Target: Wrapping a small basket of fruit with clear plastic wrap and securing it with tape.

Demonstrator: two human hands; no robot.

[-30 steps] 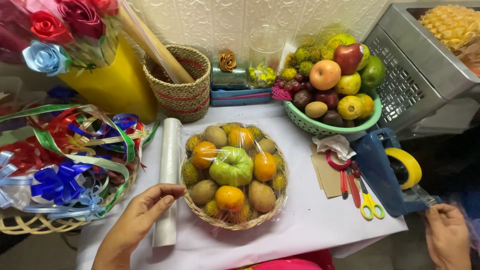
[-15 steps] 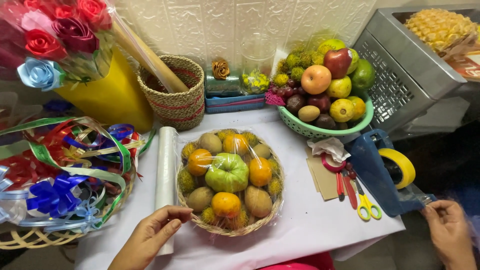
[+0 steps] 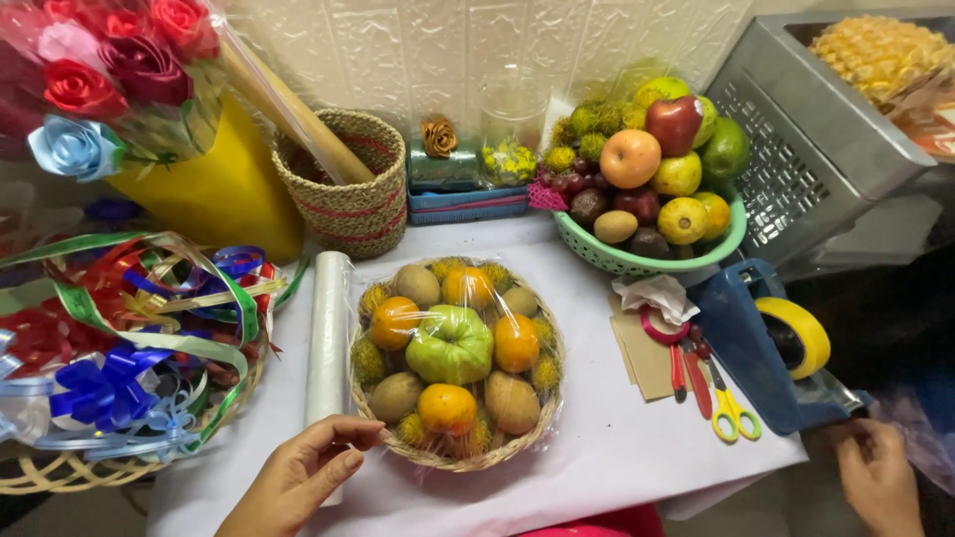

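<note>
While wrapped fruit basket [image 3: 456, 360] sits between hands, left hand [image 3: 298, 477] spread on film roll [image 3: 328, 338]; right hand [image 3: 880, 475] empty.

Cream wall [image 3: 477, 50] of embossed square tiles along twelve o'clock. White-covered table [image 3: 617, 447] spreading below, its front edge at six. Grey perforated metal box [image 3: 806, 149] standing at two o'clock. Dark, shadowed floor at four. Soft, even indoor light, no window in view.
</note>
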